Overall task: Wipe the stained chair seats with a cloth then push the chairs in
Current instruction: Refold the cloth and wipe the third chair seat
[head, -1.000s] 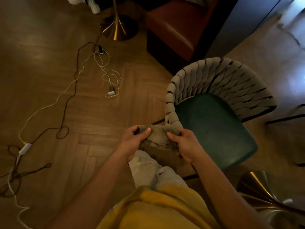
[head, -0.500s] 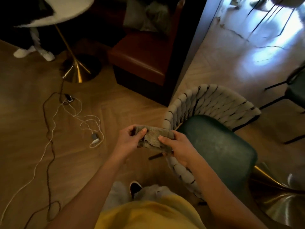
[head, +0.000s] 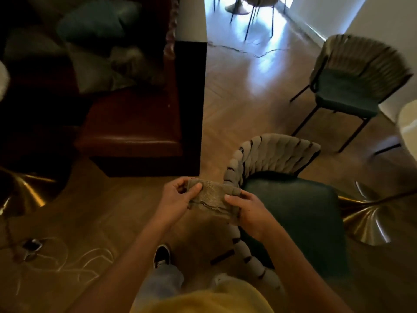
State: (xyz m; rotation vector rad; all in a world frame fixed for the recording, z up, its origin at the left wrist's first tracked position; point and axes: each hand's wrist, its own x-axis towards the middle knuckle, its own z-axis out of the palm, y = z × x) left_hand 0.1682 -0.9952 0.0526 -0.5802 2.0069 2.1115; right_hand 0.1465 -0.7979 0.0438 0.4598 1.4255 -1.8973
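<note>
The cloth (head: 212, 196) was stretched between two hands, just left of the near chair (head: 293, 206). The left hand (head: 178, 199) and right hand (head: 249, 210) each pinched one end. Another chair (head: 347, 91) stood far off by the wall.

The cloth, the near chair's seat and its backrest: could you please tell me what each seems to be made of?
The cloth, held by the left hand and right hand, looks like grey-brown terry towelling: nubby, matte, folded in layers. The near chair's seat seems dark green upholstery, perhaps velvet or faux leather, with a soft dull sheen. Its backrest appears to be thick padded beige straps woven over a dark frame.
</note>
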